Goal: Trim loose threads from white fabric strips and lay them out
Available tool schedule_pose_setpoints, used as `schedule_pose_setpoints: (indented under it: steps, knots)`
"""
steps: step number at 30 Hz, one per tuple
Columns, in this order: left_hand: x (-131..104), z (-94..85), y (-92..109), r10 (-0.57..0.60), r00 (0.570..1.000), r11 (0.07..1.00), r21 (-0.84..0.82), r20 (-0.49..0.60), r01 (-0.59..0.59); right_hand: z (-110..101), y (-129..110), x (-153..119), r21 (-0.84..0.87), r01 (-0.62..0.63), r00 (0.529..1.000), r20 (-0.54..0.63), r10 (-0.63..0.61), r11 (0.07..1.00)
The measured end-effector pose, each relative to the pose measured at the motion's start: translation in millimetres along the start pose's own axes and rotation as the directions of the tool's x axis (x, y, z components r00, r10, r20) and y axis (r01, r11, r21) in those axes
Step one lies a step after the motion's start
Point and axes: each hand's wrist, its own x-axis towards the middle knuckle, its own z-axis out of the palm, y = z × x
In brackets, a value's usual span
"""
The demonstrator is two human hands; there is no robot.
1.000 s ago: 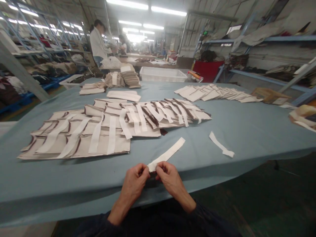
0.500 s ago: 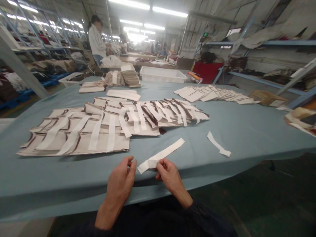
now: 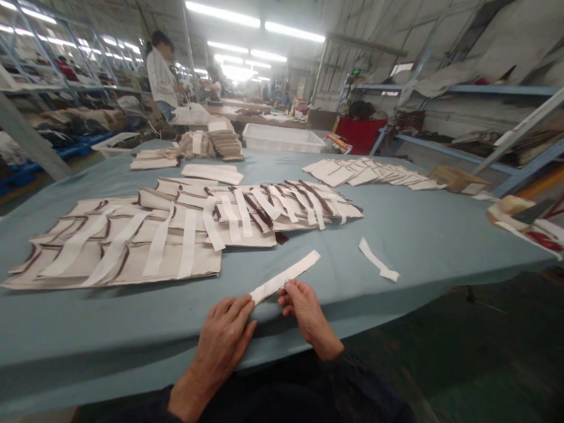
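Observation:
A white fabric strip (image 3: 291,273) lies slantwise on the blue-green tablecloth near the table's front edge. My left hand (image 3: 227,326) rests flat with its fingers stretched out, the fingertips covering the strip's near end. Thumb and forefinger of my right hand (image 3: 306,311) pinch at the strip's lower edge, about halfway along; its other fingers are curled. To the right lies a second white strip (image 3: 376,262), bent at its near end. Beyond my hands, overlapping beige fabric pieces (image 3: 171,244) with dark brown edging spread out, with several white strips laid across them.
Another fan of beige pieces (image 3: 374,172) lies at the back right. A stack of beige pieces (image 3: 225,144) and a white plastic bin (image 3: 282,138) stand at the far edge. At right is a cardboard box (image 3: 458,178). A person (image 3: 162,76) stands beyond the table.
My left hand has moved right and come down flat onto the strip's near end. The folded-over bit under my right fingers no longer shows. The view has shifted slightly right.

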Motion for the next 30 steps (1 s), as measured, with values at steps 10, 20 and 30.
schedule_pose_setpoints:
  steps: [10, 20, 30]
  knots:
    - [4, 5.5, 2, 0.005, 0.993, 0.998, 0.059, -0.120, 0.002, -31, -20, 23, 0.209, 0.101, 0.983, -0.171, -0.066, 0.973]
    - [1, 9.7, 5, -0.050, 0.993, 0.998, 0.026, -0.103, 0.053, 1, -21, 64, 0.150, 0.149, 0.929, -0.360, -0.086, 0.977]
    - [-2, 12.8, 1, -0.034, 0.990, 0.998, 0.054, -0.137, 0.042, -29, -82, 106, -0.471, 0.317, 0.779, -0.365, -0.509, 0.823]
